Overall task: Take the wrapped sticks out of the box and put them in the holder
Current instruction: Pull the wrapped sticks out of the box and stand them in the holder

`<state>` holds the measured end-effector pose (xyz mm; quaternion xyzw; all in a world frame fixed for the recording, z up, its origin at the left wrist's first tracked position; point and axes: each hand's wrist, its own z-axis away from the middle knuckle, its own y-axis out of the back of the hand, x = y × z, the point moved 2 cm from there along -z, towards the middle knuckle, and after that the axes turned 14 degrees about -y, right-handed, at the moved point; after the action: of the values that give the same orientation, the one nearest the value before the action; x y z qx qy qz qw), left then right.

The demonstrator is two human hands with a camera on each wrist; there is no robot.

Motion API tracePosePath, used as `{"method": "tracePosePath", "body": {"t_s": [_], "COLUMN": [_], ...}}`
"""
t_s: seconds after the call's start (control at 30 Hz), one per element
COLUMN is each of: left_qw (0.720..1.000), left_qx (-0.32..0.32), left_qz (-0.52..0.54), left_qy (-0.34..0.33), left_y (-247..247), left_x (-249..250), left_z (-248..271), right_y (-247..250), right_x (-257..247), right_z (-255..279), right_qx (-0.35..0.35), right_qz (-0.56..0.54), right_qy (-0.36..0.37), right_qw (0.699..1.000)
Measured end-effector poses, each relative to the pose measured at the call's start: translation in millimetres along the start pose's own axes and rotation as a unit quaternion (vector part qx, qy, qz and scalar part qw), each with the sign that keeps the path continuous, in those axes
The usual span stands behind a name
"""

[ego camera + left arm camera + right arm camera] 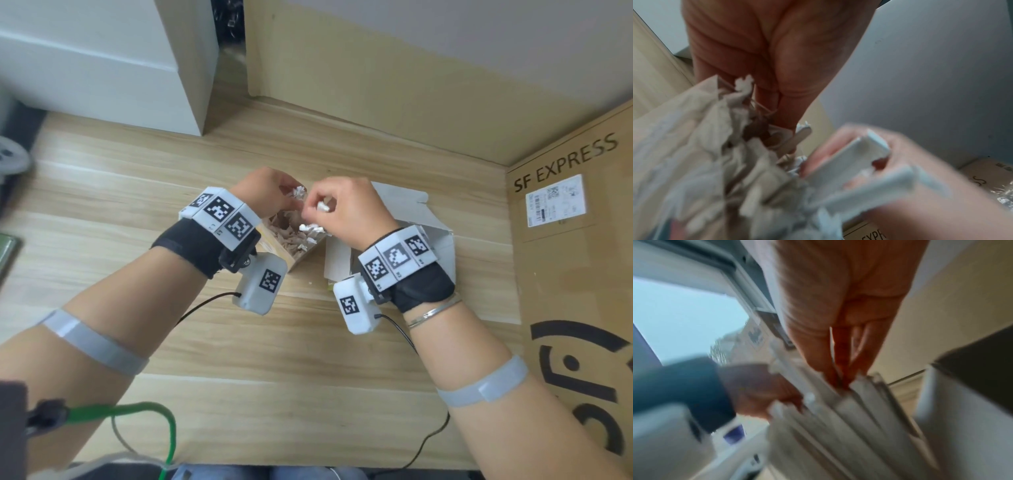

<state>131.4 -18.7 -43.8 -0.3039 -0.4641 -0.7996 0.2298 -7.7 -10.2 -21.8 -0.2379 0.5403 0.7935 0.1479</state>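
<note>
Stretching wide and bare toward the viewer, wooden floor (pixel 281 359), giving open room on the near side; hemmed on the far side by a cardboard panel (pixel 394 78) and white cabinet (pixel 113 68), on the right by a tall SF EXPRESS carton (pixel 575 274). Sitting mid-floor, white box (pixel 411 212) with flaps open, partly hidden under the right wrist; just beside it on the left, tan holder (pixel 291 240) already bristling with wrapped sticks (pixel 310 229). Hovering over the holder's mouth, both hands nearly touching: left hand (pixel 270 192) curling around a few white-tipped sticks, right hand (pixel 346 209) pinching several more. Showing only in the right wrist view, blurred: a fanned bundle (pixel 849 418) clamped between fingertips (pixel 840 379). Showing in the left wrist view: crumpled paper ends (pixel 744 84) by the palm.
</note>
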Motion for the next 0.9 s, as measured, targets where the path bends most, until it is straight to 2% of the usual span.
{"method": "tracePosePath", "body": {"t_s": [0.1, 0.23, 0.3, 0.43, 0.53, 0.73, 0.83, 0.9], "left_qw": [1.000, 1.000, 1.000, 1.000, 1.000, 1.000, 1.000, 1.000], "left_qx": [0.002, 0.002, -0.001, -0.003, 0.000, 0.008, 0.009, 0.008], "left_qz": [0.006, 0.000, -0.005, -0.002, 0.000, -0.001, -0.004, -0.004], "left_qy": [0.003, 0.000, -0.001, -0.001, 0.002, 0.007, 0.009, 0.009], "left_y": [-0.1, -1.4, -0.7, -0.2, -0.7, -1.3, -1.0, -1.0], "left_x": [-0.2, 0.5, 1.0, -0.2, 0.7, 1.3, 0.5, 0.5], "left_z": [-0.1, 0.3, 0.8, 1.1, 0.6, 0.9, 0.9, 0.6], "right_y": [-8.9, 3.2, 11.4, 12.1, 4.4, -14.1, -6.3, -0.2], "right_x": [8.3, 1.5, -3.2, -8.9, -5.2, 4.9, 1.1, 1.6], "right_z": [0.7, 7.9, 11.0, 15.5, 11.8, 1.5, 2.9, 0.9], "right_qx": [-0.030, -0.065, -0.064, -0.099, -0.090, -0.050, -0.060, -0.042], "right_qz": [0.049, -0.049, -0.084, -0.069, -0.066, 0.037, 0.009, -0.017], "right_qy": [-0.040, -0.081, -0.075, -0.022, -0.001, 0.012, -0.005, -0.016], "right_qw": [0.998, 0.993, 0.992, 0.992, 0.994, 0.998, 0.998, 0.999]}}
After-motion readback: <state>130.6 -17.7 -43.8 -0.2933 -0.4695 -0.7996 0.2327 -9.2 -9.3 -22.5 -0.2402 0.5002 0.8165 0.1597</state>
